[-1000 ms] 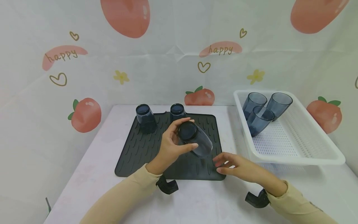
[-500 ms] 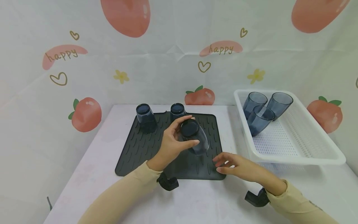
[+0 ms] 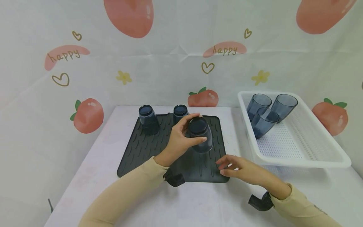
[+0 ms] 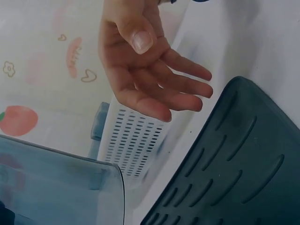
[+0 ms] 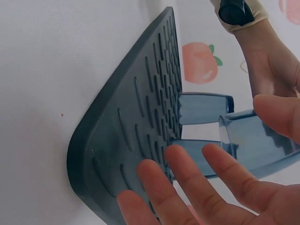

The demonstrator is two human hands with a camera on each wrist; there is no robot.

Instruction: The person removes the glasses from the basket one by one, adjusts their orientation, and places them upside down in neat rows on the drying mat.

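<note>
My left hand (image 3: 181, 138) grips a blue-tinted glass (image 3: 204, 143) near its base, thumb on the near side. The glass is upside down, its mouth toward the dark drying mat (image 3: 136, 154); the right wrist view shows a gap between its rim and the mat. Two similar glasses, a left one (image 3: 148, 121) and a right one (image 3: 180, 112), stand inverted at the back of the mat; the right one is partly hidden by my left hand. By the mat's front right corner, my right hand (image 3: 241, 168) holds nothing, its fingers loosely bent in the left wrist view.
A white perforated basket (image 3: 300, 162) stands at the right. Three blue glasses (image 3: 263, 121) lean mouth-up in its left part. Behind the white table (image 3: 210, 201) hangs a printed cloth (image 3: 158, 75).
The left hand has moved slightly right and away from me. The glass in it has turned from tilted to nearly upright, still mouth down. My right hand has stayed still.
</note>
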